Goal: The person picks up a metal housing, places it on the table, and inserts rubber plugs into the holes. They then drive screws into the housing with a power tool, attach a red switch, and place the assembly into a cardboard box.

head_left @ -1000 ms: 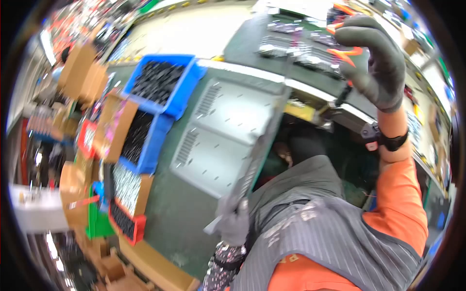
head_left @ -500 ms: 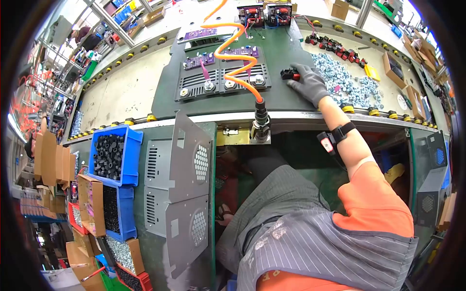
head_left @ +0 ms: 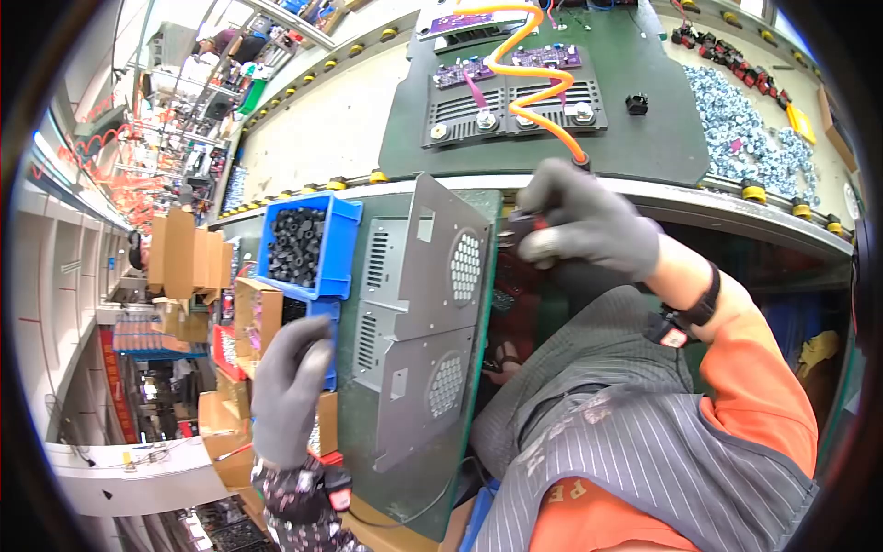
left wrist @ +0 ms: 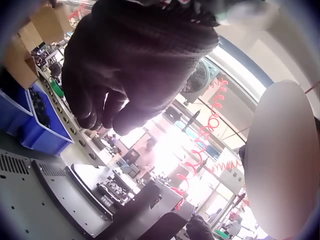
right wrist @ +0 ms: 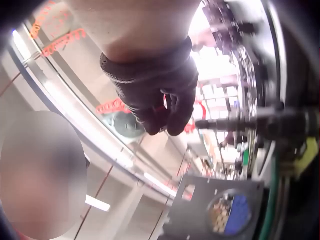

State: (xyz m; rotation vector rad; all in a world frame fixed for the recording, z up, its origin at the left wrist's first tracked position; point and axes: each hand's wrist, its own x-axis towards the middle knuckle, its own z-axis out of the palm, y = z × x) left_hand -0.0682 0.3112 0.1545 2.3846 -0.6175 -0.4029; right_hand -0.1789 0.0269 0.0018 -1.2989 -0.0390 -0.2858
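Note:
In the head view my gloved right hand [head_left: 593, 225] pinches a small dark and red part [head_left: 537, 223] between thumb and fingers, just right of two grey metal panels [head_left: 418, 317] with round hole grilles. The right wrist view shows that hand [right wrist: 157, 95] with its fingertips close together; the part is mostly hidden there. My gloved left hand [head_left: 292, 391] is raised left of the panels, beside the blue bins, fingers loosely bent. Nothing shows in it, and in the left wrist view a gap shows between the fingers of the hand [left wrist: 132, 65].
A blue bin [head_left: 342, 248] of black parts stands left of the panels. Behind, slotted plates [head_left: 510, 124] with circuit boards lie under an orange coiled hose [head_left: 552, 92]. A black part [head_left: 636, 103] lies right of them, near a pile of metal pieces [head_left: 745, 120].
My right hand has left the back bench and come towards the panels with the small part. My left hand has come into view at the left. The head view has shifted.

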